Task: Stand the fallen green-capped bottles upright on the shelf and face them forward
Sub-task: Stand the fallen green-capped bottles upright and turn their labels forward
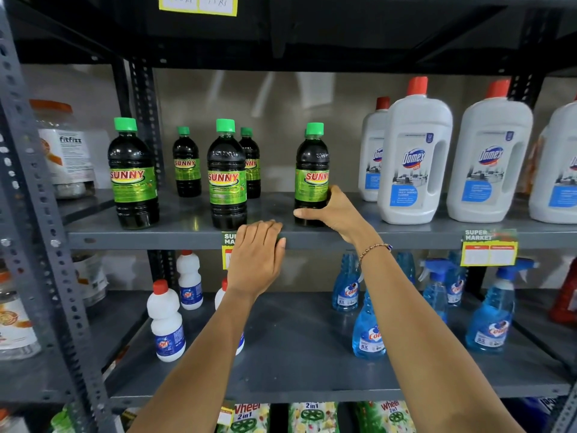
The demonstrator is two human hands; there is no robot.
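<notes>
Several dark green-capped "SUNNY" bottles stand upright on the grey shelf [187, 235]. My right hand [331, 212] grips the base of the rightmost bottle [311, 170], whose label is turned partly to the right. Another green cap peeks out just behind it. The front-left bottle [132, 173] and the middle bottle [227, 175] face forward. Two smaller-looking bottles [186, 162] [251, 164] stand farther back. My left hand [257, 254] rests flat on the shelf's front edge, fingers together, holding nothing.
White Domex bottles [415, 157] with red caps stand close to the right of the held bottle. A fitfizz jar [67, 151] sits at far left. Below are white bottles [167, 320] and blue spray bottles [368, 332]. A price tag [488, 248] hangs on the shelf edge.
</notes>
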